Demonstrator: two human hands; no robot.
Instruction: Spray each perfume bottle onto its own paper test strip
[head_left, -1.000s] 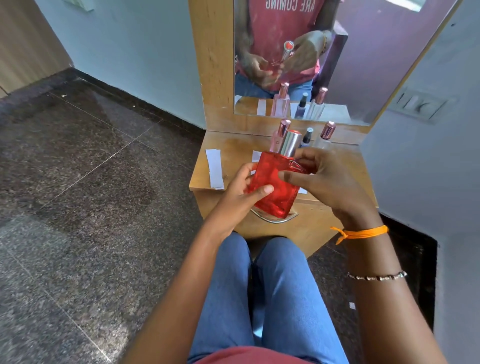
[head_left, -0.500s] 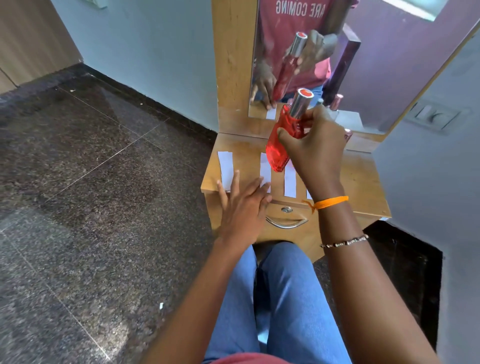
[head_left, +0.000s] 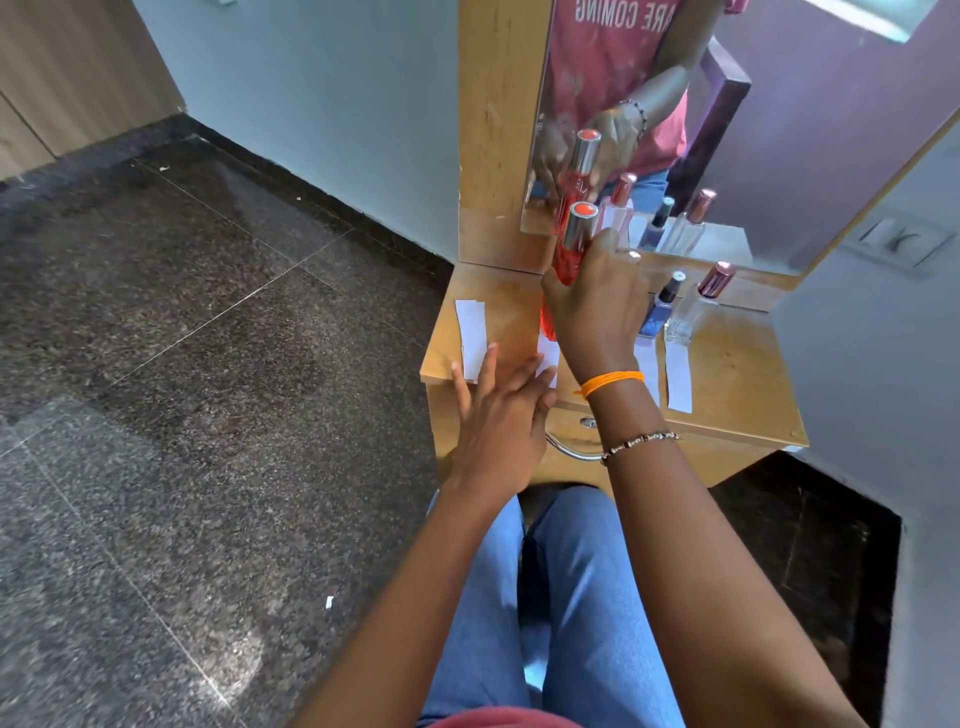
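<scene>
Right hand (head_left: 597, 306) has lowered the gripped red perfume bottle (head_left: 569, 254) to the worktop (head_left: 737, 374); left hand (head_left: 498, 410), released, now flattens a test strip (head_left: 548, 361); spraying appears imminent

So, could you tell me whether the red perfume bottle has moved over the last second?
Yes. The right hand has carried the red perfume bottle away from above the drawer handle, back toward the mirror.
</scene>
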